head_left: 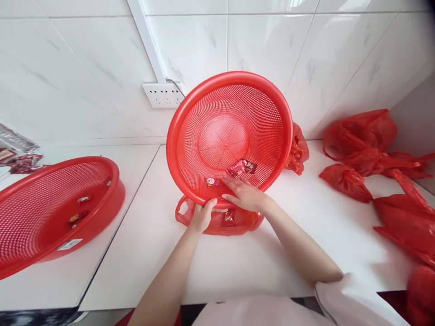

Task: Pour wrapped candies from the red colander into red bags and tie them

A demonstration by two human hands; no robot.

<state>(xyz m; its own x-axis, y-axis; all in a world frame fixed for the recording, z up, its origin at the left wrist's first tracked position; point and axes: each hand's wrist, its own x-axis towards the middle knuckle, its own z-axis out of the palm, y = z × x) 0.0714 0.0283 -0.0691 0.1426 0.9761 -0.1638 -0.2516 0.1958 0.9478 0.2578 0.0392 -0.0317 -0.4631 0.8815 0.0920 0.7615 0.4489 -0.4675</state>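
A round red perforated plastic basket [231, 79] is tilted toward me in front of the tiled wall. My left hand [203, 216] is closed on its near rim, thumb on the inside. Reaching over that rim, my right hand [245, 194] lies inside the basket with fingers stretched out, close to the wrapped sweets. Among these are a pink packet [237, 168], a dark red packet [251, 167] and a small wrapped sweet [212, 181]. Below the rim lies an open red plastic bag [220, 227], with a red-and-gold wrapped sweet [229, 218] showing in it.
Another red basket [117, 181] stands at the left with several small wrapped pieces in it. Knotted red plastic bags [360, 136] sit along the right side, and one more red bag [299, 151] is behind the tilted basket. A socket strip [163, 95] is on the wall.
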